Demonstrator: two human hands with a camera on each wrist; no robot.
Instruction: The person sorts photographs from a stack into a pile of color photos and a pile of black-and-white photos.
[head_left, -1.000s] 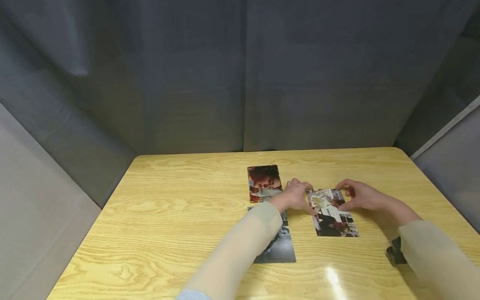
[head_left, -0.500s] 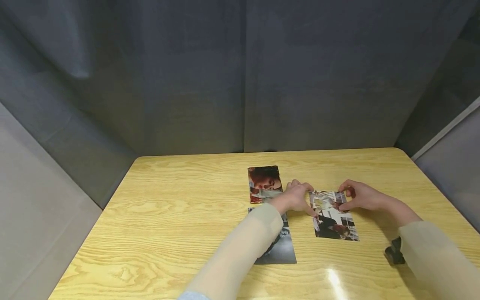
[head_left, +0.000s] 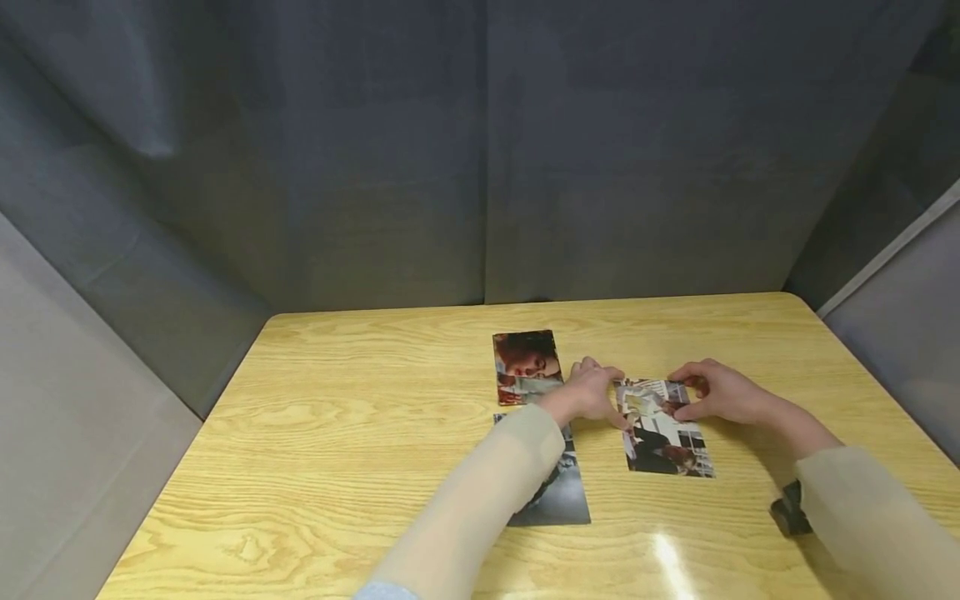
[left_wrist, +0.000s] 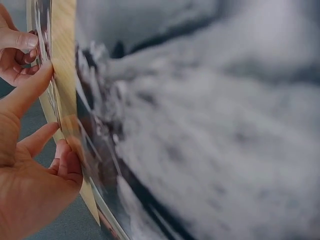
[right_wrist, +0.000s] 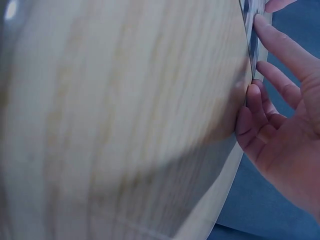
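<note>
Three photos lie on a wooden table (head_left: 360, 400). The right-hand photo (head_left: 666, 437), a pale scene with dark figures, lies flat, and both hands are at its far end. My left hand (head_left: 617, 396) pinches its far left corner, thumb along the left edge. My right hand (head_left: 686, 396) pinches the far right corner between thumb and forefinger. In the left wrist view the left hand (left_wrist: 30, 150) sits against that photo's edge (left_wrist: 47, 60). The right wrist view shows the fingers of the right hand (right_wrist: 280, 115) on the thin photo edge (right_wrist: 252, 45).
A reddish portrait photo (head_left: 527, 367) lies further back, just left of my left hand. A grey photo (head_left: 562, 496) lies nearer, partly under my left forearm. A small black object (head_left: 787, 510) sits at my right sleeve. Dark curtains close off the table's far and side edges.
The photo between my hands has shifted very slightly on the table. Both hands stay at its far corners.
</note>
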